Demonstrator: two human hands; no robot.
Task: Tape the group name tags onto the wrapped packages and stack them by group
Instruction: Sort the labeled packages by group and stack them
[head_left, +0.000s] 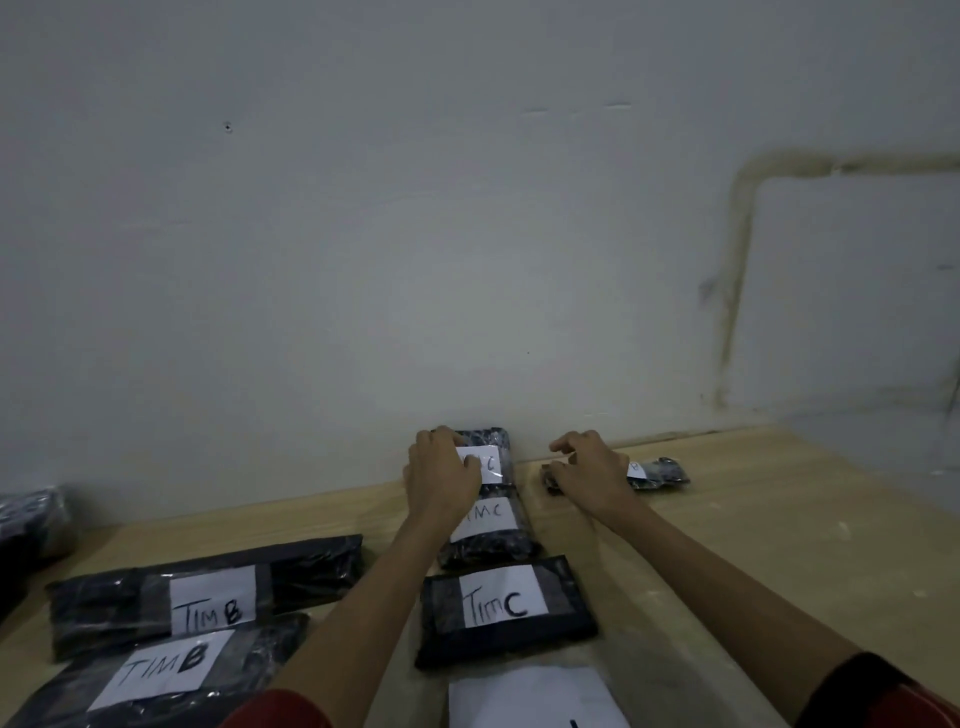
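Three dark wrapped packages with white "TIM C" tags lie in a row toward the wall: the nearest (506, 613), a middle one (493, 530) and the farthest (488, 452) against the wall. My left hand (441, 475) rests on the farthest one, fingers curled over its tag. My right hand (589, 473) grips a small dark package (660, 473) with a white tag at the back right. Two packages tagged "TIM B" (208, 592) (166, 670) lie at the left.
A white sheet of paper (535, 696) lies at the near edge of the wooden table (753, 545). A dark wrapped bundle (31, 519) sits at the far left. The grey wall (467, 260) stands right behind the table.
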